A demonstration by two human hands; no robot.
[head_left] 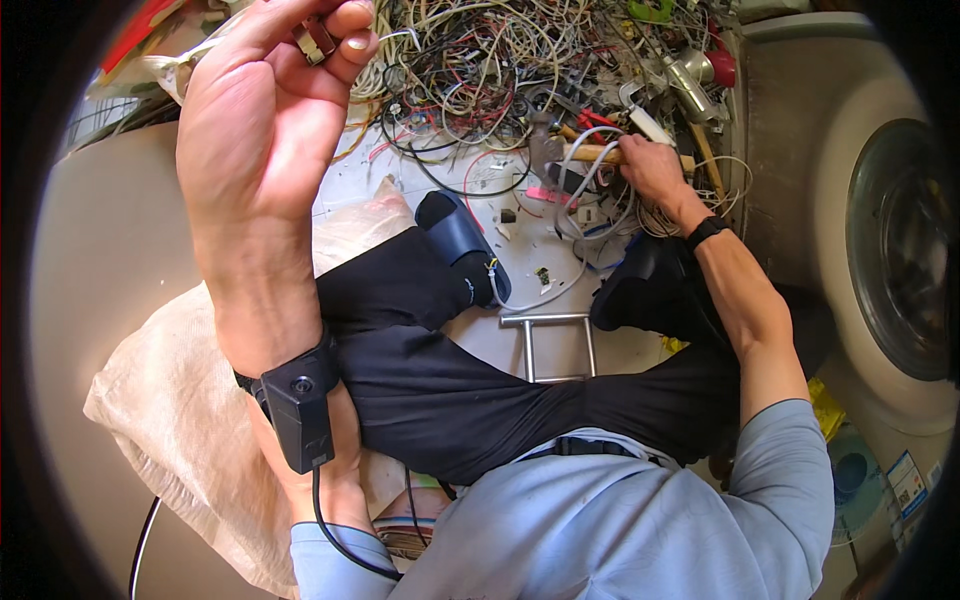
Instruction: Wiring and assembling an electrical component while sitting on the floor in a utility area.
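My left hand (265, 120) is raised high at the upper left, fingers curled around a small metallic piece (313, 40), partly hidden by the fingers; a short white wire sticks out beside them. At the right, my right hand (650, 165) closes on the wooden handle of a hammer (582, 152), whose dark head (544, 150) lies among tangled wires. Looped white cable (590, 228) hangs around that handle, and a white plastic part (648, 123) lies just beyond my fingers. A dense heap of cables and scrap (470, 60) fills the top of the view.
A washing machine (840, 250) stands at the right. A woven sack (160, 400) lies by my left side. A metal frame (545, 320) sits between my legs, near a blue slipper (440, 215). Scraps litter the floor (350, 160); yellow plastic (828, 410) is at lower right.
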